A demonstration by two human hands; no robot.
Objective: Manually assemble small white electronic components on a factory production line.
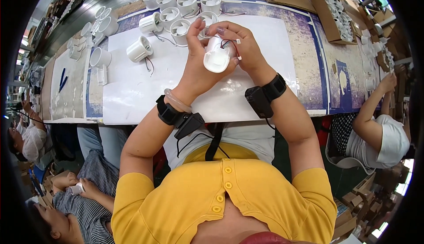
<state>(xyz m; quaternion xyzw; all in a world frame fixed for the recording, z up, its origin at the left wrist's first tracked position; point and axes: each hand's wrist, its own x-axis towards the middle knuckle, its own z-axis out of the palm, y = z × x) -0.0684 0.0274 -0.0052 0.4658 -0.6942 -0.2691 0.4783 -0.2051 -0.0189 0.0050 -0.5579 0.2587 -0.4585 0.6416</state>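
Both of my hands are closed around a white plastic fan housing [216, 61] above the white sheet. My left hand [197, 65] wraps its left side, and my right hand [245, 49] grips it from the right, fingers near its far end. Thin red and dark wires [229, 42] with small white plugs come out of the housing beside my right fingers. Left of my hands, a white cylindrical fan unit [138, 49] lies on its side with its wires on the sheet. Several round white fan housings [187, 4] with blades inside stand just beyond my hands.
The white sheet [145, 98] covers the table's middle. More white plastic parts [100, 58] and blue pens [62, 79] lie at left. A cardboard box [329, 21] of small white parts stands at far right. Co-workers sit at left, one holding a white part [77, 189], and at right [375, 133].
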